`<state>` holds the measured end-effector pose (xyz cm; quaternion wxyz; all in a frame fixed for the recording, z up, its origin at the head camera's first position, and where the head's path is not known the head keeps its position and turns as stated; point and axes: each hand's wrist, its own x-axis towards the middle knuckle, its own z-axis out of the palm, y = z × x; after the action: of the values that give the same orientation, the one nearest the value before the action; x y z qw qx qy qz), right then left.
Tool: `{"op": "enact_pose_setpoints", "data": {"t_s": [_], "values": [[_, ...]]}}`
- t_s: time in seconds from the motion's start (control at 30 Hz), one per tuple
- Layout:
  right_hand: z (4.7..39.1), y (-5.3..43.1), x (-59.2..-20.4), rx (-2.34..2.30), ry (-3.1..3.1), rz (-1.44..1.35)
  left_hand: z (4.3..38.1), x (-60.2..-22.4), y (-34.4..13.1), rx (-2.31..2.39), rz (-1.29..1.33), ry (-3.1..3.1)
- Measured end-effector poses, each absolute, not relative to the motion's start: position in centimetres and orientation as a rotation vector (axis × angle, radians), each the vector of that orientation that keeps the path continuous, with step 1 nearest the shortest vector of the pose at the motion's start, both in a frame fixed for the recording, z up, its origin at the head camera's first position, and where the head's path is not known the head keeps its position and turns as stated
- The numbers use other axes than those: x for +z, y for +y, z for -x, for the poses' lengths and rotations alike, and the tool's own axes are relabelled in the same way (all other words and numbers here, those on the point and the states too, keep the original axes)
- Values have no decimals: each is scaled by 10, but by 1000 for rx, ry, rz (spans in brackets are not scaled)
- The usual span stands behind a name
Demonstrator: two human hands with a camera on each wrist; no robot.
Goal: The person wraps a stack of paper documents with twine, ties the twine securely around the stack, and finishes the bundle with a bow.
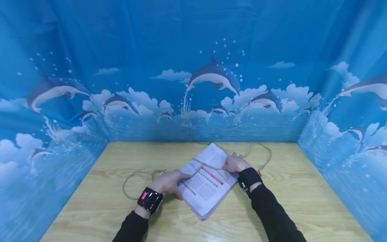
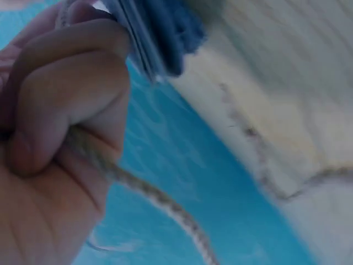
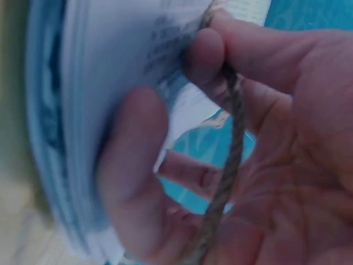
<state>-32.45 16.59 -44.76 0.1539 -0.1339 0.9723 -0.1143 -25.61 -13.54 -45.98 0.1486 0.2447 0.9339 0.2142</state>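
Left hand [image 1: 168, 182], right hand [image 1: 235, 163]: rope [image 3: 236, 118] in grip at newspapers' [image 1: 204, 195] edges, table [image 1: 90, 208] sides well away.

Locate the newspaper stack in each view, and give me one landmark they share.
Head: the newspaper stack lies below centre on the table, between the left hand and right hand.
Left wrist: at the top, slightly left of centre, cut off by the frame.
Right wrist: down the left side, layered edges showing, blurred.
Shared landmark: the twine, visible in all three.
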Motion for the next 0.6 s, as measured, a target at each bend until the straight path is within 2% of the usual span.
{"op": "enact_pose_setpoints", "data": {"t_s": [0.3,0.6], "values": [[291,173,-444,-335,2798,224,267,-460,-156,738,-689,2609],[283,186,-444,-516,2660,305,273,-461,-165,749,-555,2606]]}}
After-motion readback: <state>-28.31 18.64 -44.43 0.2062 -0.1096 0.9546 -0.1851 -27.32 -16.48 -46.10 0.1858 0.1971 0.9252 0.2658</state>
